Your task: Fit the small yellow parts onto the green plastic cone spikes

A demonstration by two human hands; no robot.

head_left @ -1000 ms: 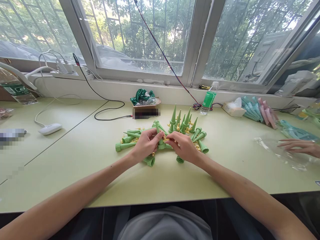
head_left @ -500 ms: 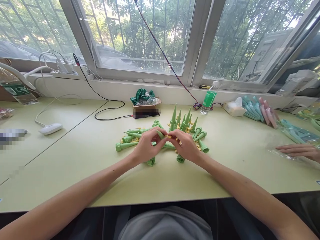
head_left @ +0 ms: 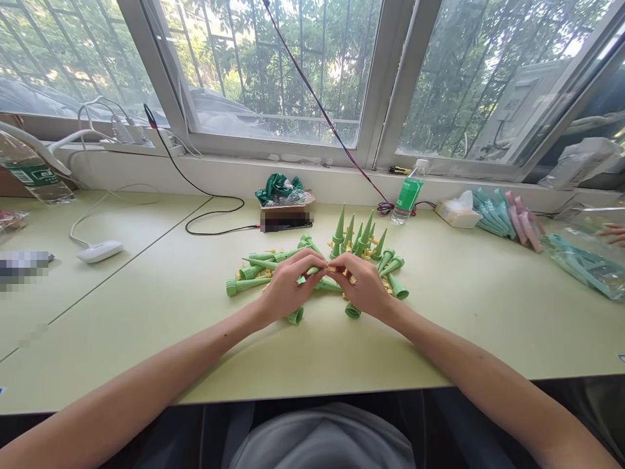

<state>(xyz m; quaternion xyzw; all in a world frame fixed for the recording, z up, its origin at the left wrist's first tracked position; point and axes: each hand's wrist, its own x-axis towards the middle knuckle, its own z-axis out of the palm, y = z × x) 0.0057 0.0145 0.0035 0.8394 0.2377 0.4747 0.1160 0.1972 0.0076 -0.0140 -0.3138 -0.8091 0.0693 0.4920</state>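
My left hand (head_left: pixel 289 284) is closed on a green plastic watering spike (head_left: pixel 314 270), whose tapered tip shows between thumb and forefinger. Meeting it fingertip to fingertip, my right hand (head_left: pixel 364 281) pinches a small yellow valve (head_left: pixel 333 268) at the spike's end. Fingers cover most of the joint, so I cannot tell how the two parts sit together. Around both hands lie several green spikes with yellow fittings, such as the spike (head_left: pixel 247 285) at the left and the spike (head_left: pixel 399 286) at the right. Behind them, more spikes (head_left: pixel 364 238) stand upright, points up.
At the back are a small cardboard box (head_left: pixel 288 200) with green plastic, a water bottle (head_left: pixel 408 193) and a tissue pack (head_left: pixel 458 210). A white mouse (head_left: pixel 100 251) lies left. Bagged teal items (head_left: pixel 586 260) and another person's hand (head_left: pixel 614 233) are at the right.
The spike in my left hand has tipped from slanting to nearly level; both my hands stay in place. The other person's hand has moved back and away, with the clear bag.
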